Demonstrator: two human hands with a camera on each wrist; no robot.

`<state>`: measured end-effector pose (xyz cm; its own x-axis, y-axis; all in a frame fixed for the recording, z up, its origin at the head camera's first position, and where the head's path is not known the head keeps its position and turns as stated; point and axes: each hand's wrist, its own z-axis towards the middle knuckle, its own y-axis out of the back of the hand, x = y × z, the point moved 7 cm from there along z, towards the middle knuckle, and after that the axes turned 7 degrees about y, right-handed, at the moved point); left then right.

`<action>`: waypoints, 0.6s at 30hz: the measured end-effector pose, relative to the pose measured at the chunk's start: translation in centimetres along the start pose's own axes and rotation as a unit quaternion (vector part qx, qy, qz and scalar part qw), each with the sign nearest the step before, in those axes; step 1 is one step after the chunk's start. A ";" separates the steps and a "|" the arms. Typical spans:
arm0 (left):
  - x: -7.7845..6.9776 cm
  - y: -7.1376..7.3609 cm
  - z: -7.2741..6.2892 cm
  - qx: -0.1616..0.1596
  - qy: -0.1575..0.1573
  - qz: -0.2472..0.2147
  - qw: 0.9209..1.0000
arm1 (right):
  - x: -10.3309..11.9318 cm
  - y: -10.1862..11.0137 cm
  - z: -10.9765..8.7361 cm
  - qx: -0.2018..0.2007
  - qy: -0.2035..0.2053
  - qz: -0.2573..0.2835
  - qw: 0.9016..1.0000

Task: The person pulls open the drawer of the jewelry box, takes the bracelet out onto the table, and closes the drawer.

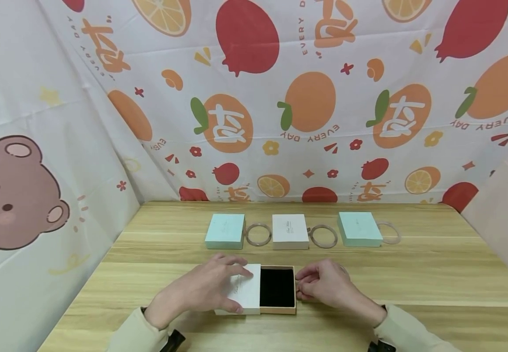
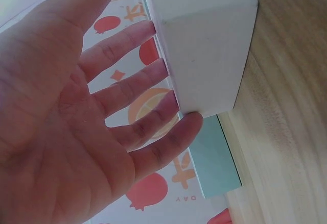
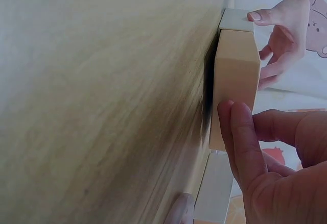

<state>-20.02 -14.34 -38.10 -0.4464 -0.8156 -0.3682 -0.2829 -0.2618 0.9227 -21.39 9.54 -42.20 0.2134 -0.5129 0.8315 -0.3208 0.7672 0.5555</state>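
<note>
A white slide-out gift box lies partly pulled open in the head view. Its lettered white sleeve (image 1: 247, 292) is on the left, its kraft-brown drawer with a black lining (image 1: 277, 288) on the right. My left hand (image 1: 207, 283) holds the sleeve, thumb at the near side and fingers across the top toward the far edge. My right hand (image 1: 324, 283) touches the drawer's right end; the right wrist view shows two straight fingers on the brown end face (image 3: 235, 81) and the thumb by its top edge. A bangle (image 1: 344, 270) lies partly hidden behind the right hand.
Along the back stand a mint box (image 1: 225, 231), a white box (image 1: 290, 231) and another mint box (image 1: 359, 229). To the right of each lies a bangle: one (image 1: 258, 244), a second (image 1: 324, 245), a pale third (image 1: 398, 233). A printed cloth hangs behind the wooden table (image 1: 434, 274).
</note>
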 end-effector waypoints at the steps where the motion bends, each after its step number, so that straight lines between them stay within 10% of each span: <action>1: 0.0 0.0 0.0 0.000 0.001 -0.001 1.000 | 0.0 0.0 0.0 0.000 -0.001 0.005 1.000; 18: 0.1 0.0 0.0 -0.004 0.003 -0.004 1.000 | -0.3 -0.4 0.1 -0.005 -0.030 0.102 0.994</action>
<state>-20.09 -14.43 -38.19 -0.4393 -0.8159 -0.3759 -0.2800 -0.2732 0.9203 -21.37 9.32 -42.70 0.0898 -0.3672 0.9258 -0.3436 0.8611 0.3748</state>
